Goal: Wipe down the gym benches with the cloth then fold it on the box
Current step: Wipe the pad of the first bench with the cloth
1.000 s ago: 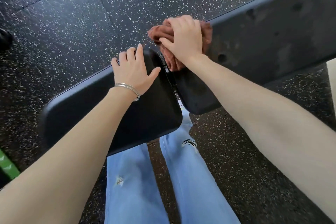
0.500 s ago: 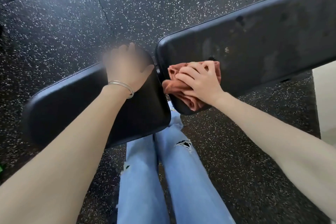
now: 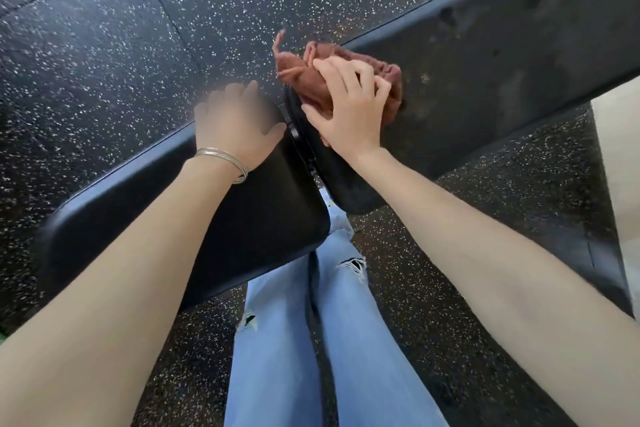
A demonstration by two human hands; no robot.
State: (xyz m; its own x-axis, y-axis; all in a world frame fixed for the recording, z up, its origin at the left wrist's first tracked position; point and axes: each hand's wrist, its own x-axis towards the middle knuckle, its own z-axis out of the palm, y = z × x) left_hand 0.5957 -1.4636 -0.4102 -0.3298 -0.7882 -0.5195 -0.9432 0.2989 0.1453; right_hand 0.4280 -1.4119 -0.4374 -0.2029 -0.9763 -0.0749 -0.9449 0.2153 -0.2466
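Rust-brown cloth (image 3: 298,74), gripped by my right hand (image 3: 349,107), has crossed from the back pad (image 3: 502,55) near edge to its far edge. My left hand (image 3: 235,125) rests flat on the seat pad (image 3: 270,218). I judge wiping ongoing, folding pending.

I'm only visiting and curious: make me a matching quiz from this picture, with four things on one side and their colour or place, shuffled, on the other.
Things
1. cloth
2. jeans
3. floor
4. left hand

Descriptions
A. black with white specks
B. rests on the short bench pad
C. reddish-brown, bunched under the right hand
D. light blue, ripped

Pairs: 1-C, 2-D, 3-A, 4-B
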